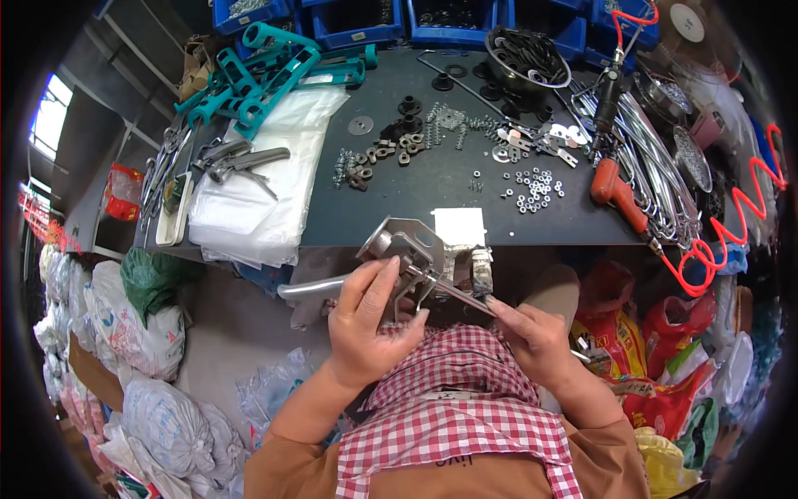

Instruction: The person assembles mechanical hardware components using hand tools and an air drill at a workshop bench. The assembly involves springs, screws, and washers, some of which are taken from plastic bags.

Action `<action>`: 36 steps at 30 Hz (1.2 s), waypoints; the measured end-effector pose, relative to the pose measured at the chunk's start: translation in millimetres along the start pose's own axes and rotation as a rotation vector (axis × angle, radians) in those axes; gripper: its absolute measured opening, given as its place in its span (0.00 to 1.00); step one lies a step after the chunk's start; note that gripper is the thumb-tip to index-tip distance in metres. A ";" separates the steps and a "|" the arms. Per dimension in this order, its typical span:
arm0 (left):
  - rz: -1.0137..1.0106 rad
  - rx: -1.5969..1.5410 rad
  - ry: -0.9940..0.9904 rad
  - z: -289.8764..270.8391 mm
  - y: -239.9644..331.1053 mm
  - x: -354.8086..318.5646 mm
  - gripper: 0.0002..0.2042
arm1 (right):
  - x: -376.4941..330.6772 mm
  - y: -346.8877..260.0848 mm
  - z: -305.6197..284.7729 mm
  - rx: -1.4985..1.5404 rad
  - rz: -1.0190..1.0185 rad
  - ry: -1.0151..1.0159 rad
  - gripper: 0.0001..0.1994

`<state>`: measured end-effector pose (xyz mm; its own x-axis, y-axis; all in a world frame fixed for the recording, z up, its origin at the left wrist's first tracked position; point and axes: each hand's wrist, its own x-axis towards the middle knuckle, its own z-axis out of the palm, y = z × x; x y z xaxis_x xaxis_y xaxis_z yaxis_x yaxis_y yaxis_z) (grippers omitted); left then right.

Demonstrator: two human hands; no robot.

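Above my lap, just off the bench's front edge, I hold a partly assembled metal caulking gun. My left hand grips its body, with the thumb and fingers around the trigger area. A silver handle sticks out to the left past those fingers. The thin metal rod runs through the body and slants down to the right. My right hand pinches the rod's far end between thumb and fingers. A round cup-like plate sits at the other end. The fingers partly hide the trigger.
On the dark bench lie springs, small nuts and grey handles on plastic bags. Teal frames are piled at the back left. An orange power driver with a coiled red hose lies right, beside bent rods.
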<state>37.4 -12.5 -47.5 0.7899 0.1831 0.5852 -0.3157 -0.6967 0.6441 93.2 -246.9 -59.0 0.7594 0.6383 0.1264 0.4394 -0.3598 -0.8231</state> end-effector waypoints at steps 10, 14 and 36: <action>0.091 0.080 -0.112 -0.7 -0.4 4.5 0.32 | 45.5 -6.7 20.7 0.350 0.018 -0.154 0.16; 0.047 0.163 0.016 -12.5 -7.0 14.0 0.29 | 62.8 -13.9 22.8 0.357 -0.046 -0.269 0.21; 0.387 0.486 -0.224 -37.6 -13.5 3.2 0.25 | 259.5 107.6 -35.7 -0.532 -0.452 0.257 0.09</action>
<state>24.5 23.5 -35.8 0.7741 -0.2558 0.5790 -0.3672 -0.9266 0.0816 354.7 -144.2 -95.0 0.5086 0.6468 0.5683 0.8594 -0.4221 -0.2886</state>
